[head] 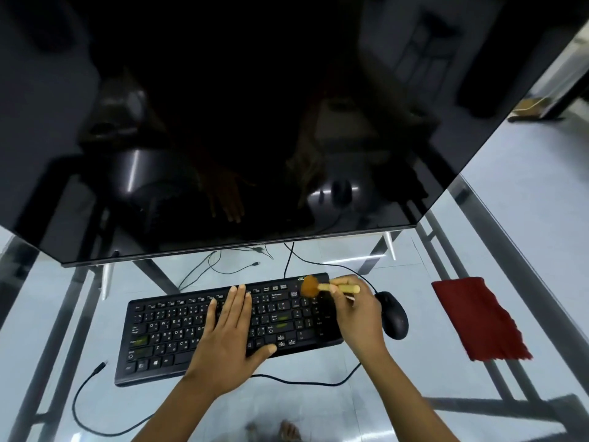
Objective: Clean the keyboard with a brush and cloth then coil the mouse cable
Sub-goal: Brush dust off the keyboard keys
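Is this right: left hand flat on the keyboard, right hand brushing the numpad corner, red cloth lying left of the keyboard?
Not quite. The head view shows the red cloth right of the keyboard, beyond the mouse. The rest holds: left hand flat on the keys, right hand working the brush at the numpad corner.

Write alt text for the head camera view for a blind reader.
Right hand brushes the keyboard's top right corner with a brush while the left hand lies flat on the keys. Mouse and red cloth lie right.

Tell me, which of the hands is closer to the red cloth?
Right. The right hand holds the brush beside the mouse, nearer the red cloth. The left hand lies flat mid-keyboard.
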{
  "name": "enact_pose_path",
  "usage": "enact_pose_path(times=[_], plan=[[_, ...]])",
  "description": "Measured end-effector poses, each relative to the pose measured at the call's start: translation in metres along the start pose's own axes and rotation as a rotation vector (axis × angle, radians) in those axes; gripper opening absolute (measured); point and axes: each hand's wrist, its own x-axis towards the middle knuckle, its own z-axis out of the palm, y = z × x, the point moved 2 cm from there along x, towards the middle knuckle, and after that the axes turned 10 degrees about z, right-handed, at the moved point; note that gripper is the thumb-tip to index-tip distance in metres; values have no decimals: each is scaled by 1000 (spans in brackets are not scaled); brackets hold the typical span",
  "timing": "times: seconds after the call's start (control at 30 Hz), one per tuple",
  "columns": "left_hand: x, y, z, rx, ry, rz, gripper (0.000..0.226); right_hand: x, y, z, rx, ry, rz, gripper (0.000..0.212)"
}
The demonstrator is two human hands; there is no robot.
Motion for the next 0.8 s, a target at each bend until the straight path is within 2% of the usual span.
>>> enact_pose_path(times=[0.03, 0.13, 0.17, 0.2, 0.27, 0.3, 0.33, 0.4, 0.43, 0.47, 0.53, 0.57, 0.63, 0.7, 0.73, 0.8], plan=[[1, 1, 0, 1, -1, -1, 103, 0, -1, -3, -2, 12, -16, 23], [2, 2, 1, 5, 4, 9, 101, -8, 0, -2, -35, -230, 28, 9], [2, 2, 1, 8, 6, 14, 101, -10, 1, -4, -64, -247, 31, 10], [3, 4, 0, 9, 6, 16, 101, -7, 4, -9, -67, -176, 25, 13], [6, 6, -2, 7, 5, 16, 102, -2, 5, -27, -104, 75, -11, 17], [8, 6, -2, 8, 1, 13, 102, -4, 6, -32, -81, 88, -1, 16], [9, 6, -2, 5, -4, 12, 102, -8, 5, -33, -27, 24, -8, 13], [11, 7, -3, 0, -8, 16, 103, -18, 10, -27, -73, -226, -22, 14], [12, 7, -3, -1, -17, 18, 103, -23, 10, -26, -125, -268, -52, 19], [13, 8, -2, -3, -26, 19, 104, -24, 14, -28, -145, -235, -74, 24], [14, 11, -1, -13, -23, 18, 104, -19, 18, -39, -183, 28, -158, 25], [15, 13, 0, -18, -20, 18, 103, -21, 16, -42, -140, 87, -139, 21], [16, 14, 1, -22, -29, 21, 103, -24, 18, -38, -65, 4, -111, 15], [16, 14, -1, -26, -32, 25, 104, -31, 18, -26, -90, -241, -81, 17], [16, 14, -1, -29, -34, 26, 105, -32, 19, -25, -118, -245, -101, 22], [17, 15, -1, -28, -54, 29, 105, -25, 23, -36, -129, -24, -145, 36]])
